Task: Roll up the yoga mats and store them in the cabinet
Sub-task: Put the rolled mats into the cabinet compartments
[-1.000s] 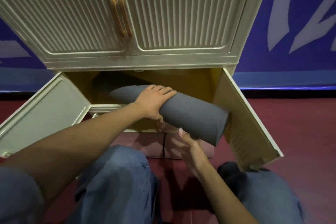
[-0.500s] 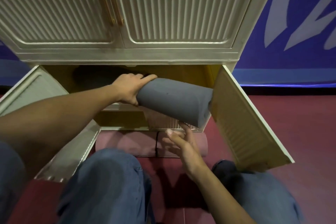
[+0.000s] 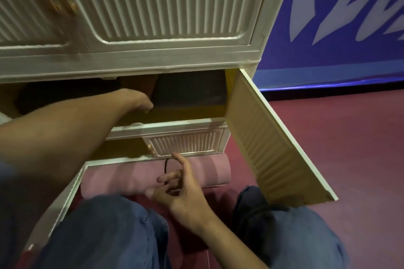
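Observation:
The rolled grey yoga mat point(image 3: 190, 91) lies in shadow inside the open lower compartment of the cream ribbed cabinet point(image 3: 166, 59). My left hand point(image 3: 136, 99) reaches into that compartment at the mat's left end, fingers bent downward. Whether it still touches the mat is hidden by the dark. A rolled pink yoga mat point(image 3: 209, 172) with a black strap lies on the floor against the cabinet's base. My right hand point(image 3: 181, 190) hovers just above the pink mat, fingers spread, holding nothing.
The compartment's right door point(image 3: 273, 142) swings out toward my right knee, and the left door point(image 3: 61, 199) stands open by my left knee. Below the shelf is a small ribbed panel point(image 3: 185, 143). A blue wall point(image 3: 328, 17) and red floor point(image 3: 349, 137) lie to the right.
The grey mat has gone from half out of the opening to fully inside the compartment. My left hand followed it in. My right hand dropped away from the mat's end toward the pink mat.

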Action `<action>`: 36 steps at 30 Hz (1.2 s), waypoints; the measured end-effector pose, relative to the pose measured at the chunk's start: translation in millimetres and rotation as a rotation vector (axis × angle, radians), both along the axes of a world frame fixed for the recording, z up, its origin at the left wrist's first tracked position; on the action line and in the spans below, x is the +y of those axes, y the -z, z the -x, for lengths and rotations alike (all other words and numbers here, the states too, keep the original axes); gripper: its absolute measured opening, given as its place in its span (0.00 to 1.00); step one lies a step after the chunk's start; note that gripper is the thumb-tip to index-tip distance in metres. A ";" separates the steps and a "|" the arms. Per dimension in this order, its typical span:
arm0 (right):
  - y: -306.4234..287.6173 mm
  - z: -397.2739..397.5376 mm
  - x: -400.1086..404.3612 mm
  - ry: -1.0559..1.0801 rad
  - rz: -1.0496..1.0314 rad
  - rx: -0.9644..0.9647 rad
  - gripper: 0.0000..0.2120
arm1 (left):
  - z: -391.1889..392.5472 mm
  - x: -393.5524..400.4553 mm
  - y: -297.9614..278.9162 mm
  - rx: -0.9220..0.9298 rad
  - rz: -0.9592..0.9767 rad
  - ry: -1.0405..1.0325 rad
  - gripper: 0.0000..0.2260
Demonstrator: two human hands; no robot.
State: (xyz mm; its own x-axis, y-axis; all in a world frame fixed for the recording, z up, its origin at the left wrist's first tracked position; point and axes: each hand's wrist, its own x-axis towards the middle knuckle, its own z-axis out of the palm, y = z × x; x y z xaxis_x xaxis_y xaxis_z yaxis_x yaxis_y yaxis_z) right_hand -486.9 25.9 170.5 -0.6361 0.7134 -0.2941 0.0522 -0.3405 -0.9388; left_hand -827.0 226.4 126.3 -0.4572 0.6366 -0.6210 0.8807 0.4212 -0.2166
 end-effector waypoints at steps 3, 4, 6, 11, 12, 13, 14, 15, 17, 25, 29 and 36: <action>10.5 4.1 3.8 -0.023 -0.067 -0.036 0.42 | -71.8 -19.7 -44.8 0.057 -0.017 0.025 0.23; 12.9 5.3 7.0 -0.016 -0.069 -0.044 0.41 | -81.6 -19.8 -46.2 0.101 0.006 0.079 0.22; 15.3 6.9 13.5 0.011 -0.072 -0.050 0.42 | -84.7 -20.8 -45.7 0.138 0.020 0.099 0.22; 13.9 5.2 13.2 0.028 -0.104 -0.065 0.41 | -90.4 -43.6 -67.4 0.138 -0.067 0.087 0.24; 14.6 4.6 12.4 0.028 -0.106 -0.074 0.41 | -91.7 -47.2 -68.6 0.143 -0.101 0.103 0.28; 16.1 3.4 11.3 0.027 -0.109 -0.086 0.41 | -92.2 -49.9 -68.9 0.136 -0.124 0.120 0.32; 17.9 1.8 9.9 0.020 -0.111 -0.104 0.42 | -90.6 -51.4 -67.4 0.130 -0.126 0.135 0.34; 19.6 0.1 8.4 0.007 -0.111 -0.123 0.42 | -89.1 -52.2 -66.1 0.127 -0.125 0.145 0.37; 20.8 -3.5 5.5 -0.022 -0.114 -0.164 0.41 | -92.0 -57.0 -67.5 0.136 -0.144 0.148 0.45; 21.3 -9.0 2.6 -0.011 -0.188 -0.348 0.29 | -146.3 -159.9 -52.6 0.013 -0.668 0.107 0.35; 2.5 -15.7 7.4 -0.038 -0.362 -0.477 0.19 | -189.9 -192.0 -41.2 -0.152 -0.595 0.056 0.27; -99.4 -76.2 37.6 0.252 -1.165 -0.631 0.23 | -246.3 -269.0 -9.3 -0.241 -0.620 0.060 0.20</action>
